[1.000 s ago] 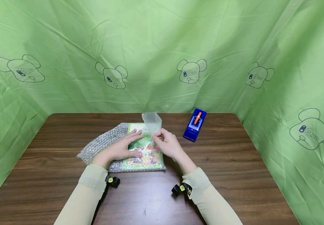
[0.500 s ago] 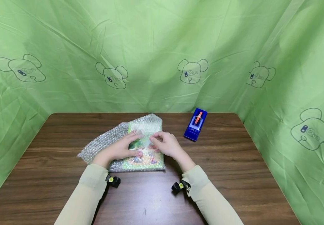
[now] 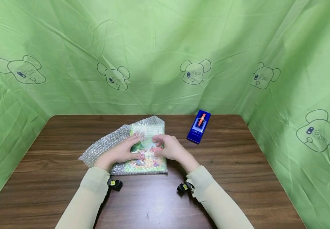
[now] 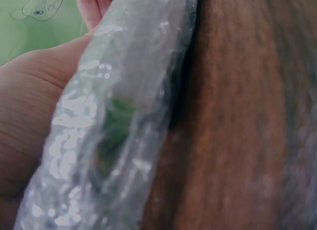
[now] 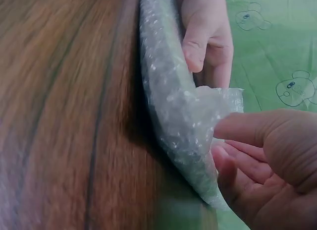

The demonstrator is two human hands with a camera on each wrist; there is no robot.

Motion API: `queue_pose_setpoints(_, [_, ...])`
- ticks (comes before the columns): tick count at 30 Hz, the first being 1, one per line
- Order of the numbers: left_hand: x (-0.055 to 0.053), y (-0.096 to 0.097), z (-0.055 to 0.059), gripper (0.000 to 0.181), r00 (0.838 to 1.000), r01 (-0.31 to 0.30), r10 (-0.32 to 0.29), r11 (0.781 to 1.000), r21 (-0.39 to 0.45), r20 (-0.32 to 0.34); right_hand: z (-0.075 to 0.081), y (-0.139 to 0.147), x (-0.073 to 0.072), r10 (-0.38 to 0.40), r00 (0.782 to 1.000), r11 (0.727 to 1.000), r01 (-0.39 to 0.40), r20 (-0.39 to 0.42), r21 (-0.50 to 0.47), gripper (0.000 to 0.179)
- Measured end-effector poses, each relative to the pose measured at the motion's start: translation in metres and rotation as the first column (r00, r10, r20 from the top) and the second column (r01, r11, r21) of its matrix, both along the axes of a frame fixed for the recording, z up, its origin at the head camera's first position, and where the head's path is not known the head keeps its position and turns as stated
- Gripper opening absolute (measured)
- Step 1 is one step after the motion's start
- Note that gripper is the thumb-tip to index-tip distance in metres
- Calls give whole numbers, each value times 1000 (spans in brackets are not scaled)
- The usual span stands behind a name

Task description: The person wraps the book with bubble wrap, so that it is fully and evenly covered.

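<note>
A picture book with a green, illustrated cover [image 3: 146, 164] lies on the table inside bubble wrap [image 3: 104, 144]. One part of the wrap covers the cover's far end [image 3: 153, 122], and another sticks out to the left. My left hand [image 3: 123, 150] rests on the book's left side with fingers spread. On the right side, my right hand [image 3: 172, 148] touches the wrapped cover, thumb and fingers apart. In the right wrist view, a raised corner of bubble wrap [image 5: 225, 98] stands beside my right fingers. The left wrist view shows the package's puffy near edge [image 4: 119, 116].
A blue tape dispenser [image 3: 199, 126] with an orange wheel stands at the back right of the brown wooden table [image 3: 230, 165]. Green cloth [image 3: 159, 38] with printed bear heads hangs behind the table and along its sides.
The raised bubble wrap flap has come down over the cover's far end. My right thumb and fingers have parted from their pinch. My left hand has stayed in place.
</note>
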State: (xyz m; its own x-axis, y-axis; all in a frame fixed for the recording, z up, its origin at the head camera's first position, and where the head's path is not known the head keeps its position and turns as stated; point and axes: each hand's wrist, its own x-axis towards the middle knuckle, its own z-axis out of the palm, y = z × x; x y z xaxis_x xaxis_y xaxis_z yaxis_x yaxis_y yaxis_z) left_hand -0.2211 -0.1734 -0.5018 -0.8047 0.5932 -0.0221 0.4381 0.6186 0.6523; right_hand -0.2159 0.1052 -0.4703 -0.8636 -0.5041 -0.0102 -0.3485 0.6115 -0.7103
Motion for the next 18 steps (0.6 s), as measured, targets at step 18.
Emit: queue_pose_setpoints(18, [-1,0,-3,95,1000,9,-9,1000,-3,3,-14,19,-18,80,985,987,-57,-151,147,109])
